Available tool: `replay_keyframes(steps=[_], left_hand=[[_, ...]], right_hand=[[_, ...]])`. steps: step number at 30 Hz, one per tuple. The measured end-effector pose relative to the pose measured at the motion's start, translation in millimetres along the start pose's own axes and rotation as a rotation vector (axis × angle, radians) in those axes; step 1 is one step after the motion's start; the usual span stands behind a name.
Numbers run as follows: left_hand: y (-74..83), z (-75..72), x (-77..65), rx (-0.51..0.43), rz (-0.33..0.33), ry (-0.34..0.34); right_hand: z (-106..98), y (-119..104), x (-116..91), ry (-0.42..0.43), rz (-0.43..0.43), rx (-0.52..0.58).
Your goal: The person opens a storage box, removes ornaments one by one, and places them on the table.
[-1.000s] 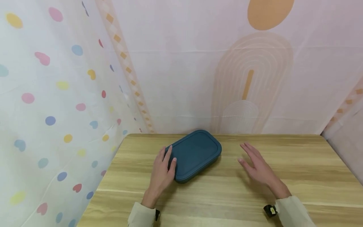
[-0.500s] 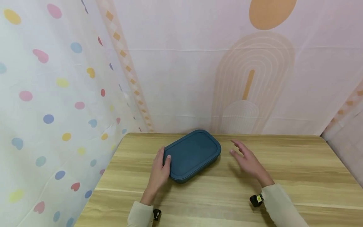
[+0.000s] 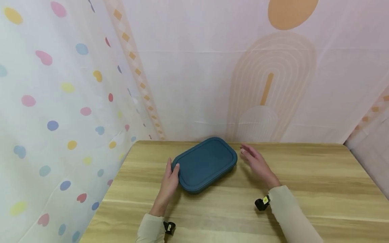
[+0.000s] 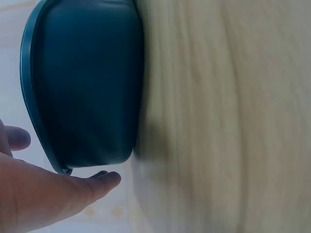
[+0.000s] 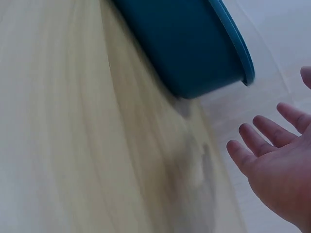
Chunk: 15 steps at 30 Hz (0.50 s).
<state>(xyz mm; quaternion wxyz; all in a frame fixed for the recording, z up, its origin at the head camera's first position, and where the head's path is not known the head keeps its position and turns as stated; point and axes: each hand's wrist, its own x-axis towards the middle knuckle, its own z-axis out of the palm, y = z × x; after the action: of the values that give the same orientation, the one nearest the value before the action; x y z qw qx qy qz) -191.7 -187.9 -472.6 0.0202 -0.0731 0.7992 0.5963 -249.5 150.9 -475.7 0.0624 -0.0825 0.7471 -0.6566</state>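
A dark teal lunch box (image 3: 206,165) with a rounded, flat lid stands at an angle on the wooden table. At its left end is my left hand (image 3: 169,184), thumb at the lid's rim and fingers stretched along the side. In the left wrist view these fingers (image 4: 92,187) lie straight beside the end of the box (image 4: 87,87), and the thumb (image 4: 18,138) is apart from it. Off the right end, my right hand (image 3: 256,163) hovers with a small gap. Its fingers (image 5: 252,141) are spread and hold nothing in the right wrist view.
The wooden table (image 3: 319,189) reaches back to a pale curtain (image 3: 188,84) with arch patterns. A dotted curtain (image 3: 67,135) hangs along the left side. Black wrist cameras (image 3: 262,203) sit at both cuffs.
My right hand has moved left and away from me, closer to the box's right end. The left hand has drawn back from over the lid to the box's left end.
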Motion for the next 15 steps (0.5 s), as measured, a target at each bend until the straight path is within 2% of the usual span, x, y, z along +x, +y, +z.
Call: replay_keyframes(steps=[6,15], left_hand=[[6.6,-1.0,1.3,-0.050,-0.042,0.017],[3.8,2.3,-0.7,-0.072,-0.068,0.054]], right_hand=[[17.8,-1.0,12.1,-0.008,0.027,0.057],[38.9,2.5,16.1,0.013,0.059,0.084]])
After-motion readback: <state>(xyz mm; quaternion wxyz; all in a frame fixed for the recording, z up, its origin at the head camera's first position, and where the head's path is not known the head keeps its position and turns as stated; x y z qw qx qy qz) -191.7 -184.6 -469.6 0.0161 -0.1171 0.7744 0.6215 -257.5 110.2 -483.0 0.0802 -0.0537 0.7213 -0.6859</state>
